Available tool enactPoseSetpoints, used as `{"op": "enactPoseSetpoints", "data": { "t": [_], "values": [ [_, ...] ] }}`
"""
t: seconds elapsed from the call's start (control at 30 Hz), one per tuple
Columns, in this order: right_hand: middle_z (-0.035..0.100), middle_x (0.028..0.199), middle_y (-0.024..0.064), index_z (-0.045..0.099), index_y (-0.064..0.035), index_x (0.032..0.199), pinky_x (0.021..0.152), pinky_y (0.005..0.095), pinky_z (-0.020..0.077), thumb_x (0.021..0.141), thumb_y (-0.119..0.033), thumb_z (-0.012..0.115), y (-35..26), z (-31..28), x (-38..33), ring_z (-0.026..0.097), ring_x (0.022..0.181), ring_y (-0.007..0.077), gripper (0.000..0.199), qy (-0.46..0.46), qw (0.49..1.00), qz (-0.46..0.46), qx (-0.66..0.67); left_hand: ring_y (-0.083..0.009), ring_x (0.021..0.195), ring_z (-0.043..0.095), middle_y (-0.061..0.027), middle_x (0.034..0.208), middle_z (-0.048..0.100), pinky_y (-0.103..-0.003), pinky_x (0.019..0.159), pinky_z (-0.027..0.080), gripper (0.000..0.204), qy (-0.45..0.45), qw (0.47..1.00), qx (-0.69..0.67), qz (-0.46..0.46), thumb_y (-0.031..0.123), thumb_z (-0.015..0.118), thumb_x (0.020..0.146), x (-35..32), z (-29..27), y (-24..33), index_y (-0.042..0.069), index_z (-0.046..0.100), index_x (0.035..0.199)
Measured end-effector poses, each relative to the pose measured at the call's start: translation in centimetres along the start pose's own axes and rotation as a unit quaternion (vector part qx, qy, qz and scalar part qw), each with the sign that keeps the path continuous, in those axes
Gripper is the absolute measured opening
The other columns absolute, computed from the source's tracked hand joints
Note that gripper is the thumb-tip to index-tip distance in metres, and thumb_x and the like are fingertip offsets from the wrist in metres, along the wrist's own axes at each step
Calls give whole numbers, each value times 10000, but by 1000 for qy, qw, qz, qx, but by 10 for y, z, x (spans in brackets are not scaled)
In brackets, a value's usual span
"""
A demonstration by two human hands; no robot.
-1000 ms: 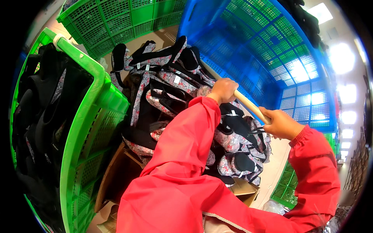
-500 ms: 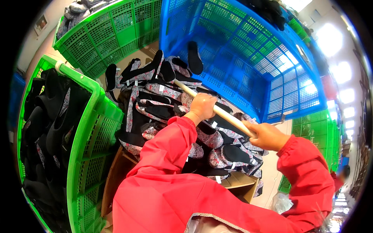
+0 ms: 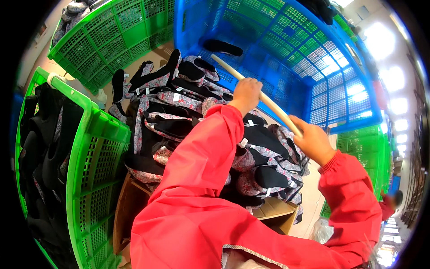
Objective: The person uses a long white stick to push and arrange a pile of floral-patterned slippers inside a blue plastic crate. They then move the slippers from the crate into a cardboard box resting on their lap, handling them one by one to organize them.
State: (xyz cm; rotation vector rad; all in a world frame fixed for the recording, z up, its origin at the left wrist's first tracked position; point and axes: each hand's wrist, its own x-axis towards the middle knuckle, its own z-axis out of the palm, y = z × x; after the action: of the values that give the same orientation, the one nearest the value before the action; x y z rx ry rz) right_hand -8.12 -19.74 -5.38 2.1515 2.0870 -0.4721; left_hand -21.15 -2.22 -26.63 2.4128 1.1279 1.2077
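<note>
A pale wooden stick [image 3: 275, 107] slants across the view, gripped in both fists. My left hand [image 3: 246, 95] is wrapped round its middle, and my right hand [image 3: 314, 142] closes on its near end. The stick's far tip reaches over the edge of a large blue plastic crate [image 3: 268, 71], tipped with its opening toward me. Just beyond the tip, one black-soled shoe [image 3: 224, 47] lies inside the crate. Below my hands is a heap of floral cloth shoes [image 3: 179, 101] with black soles and small white tags. My left sleeve covers part of the heap.
A green crate [image 3: 96, 157] full of black shoes stands at the left. Another green crate [image 3: 116, 40] is at the back left. Under the heap a cardboard box [image 3: 273, 208] shows. More green crates [image 3: 358, 148] and a clear plastic bag [image 3: 321, 231] are at the right.
The stick's tip has moved away from the heap and into the blue crate. The shoe at the crate's edge has turned sideways and lies farther in. Both hands keep hold of the stick.
</note>
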Motion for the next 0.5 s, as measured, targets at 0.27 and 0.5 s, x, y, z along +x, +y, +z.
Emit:
{"op": "enactPoseSetpoints", "data": {
  "t": [0.27, 0.5],
  "values": [
    [674, 928, 240, 536, -201, 1374, 774, 490, 512, 831, -130, 565, -36, 64, 59, 656, 856, 408, 548, -14, 998, -31, -57, -328, 956, 613, -116, 900, 643, -431, 825, 502, 68, -56, 995, 47, -68, 67, 649, 751, -42, 9, -80, 83, 622, 811],
    [677, 911, 231, 546, -169, 1360, 747, 502, 509, 802, -116, 588, -44, 44, 64, 652, 837, 410, 562, -81, 994, -69, -24, -330, 904, 631, -120, 870, 656, -446, 793, 518, 118, -127, 990, 37, -40, 139, 682, 712, -50, -27, -90, 83, 650, 811]
  ]
}}
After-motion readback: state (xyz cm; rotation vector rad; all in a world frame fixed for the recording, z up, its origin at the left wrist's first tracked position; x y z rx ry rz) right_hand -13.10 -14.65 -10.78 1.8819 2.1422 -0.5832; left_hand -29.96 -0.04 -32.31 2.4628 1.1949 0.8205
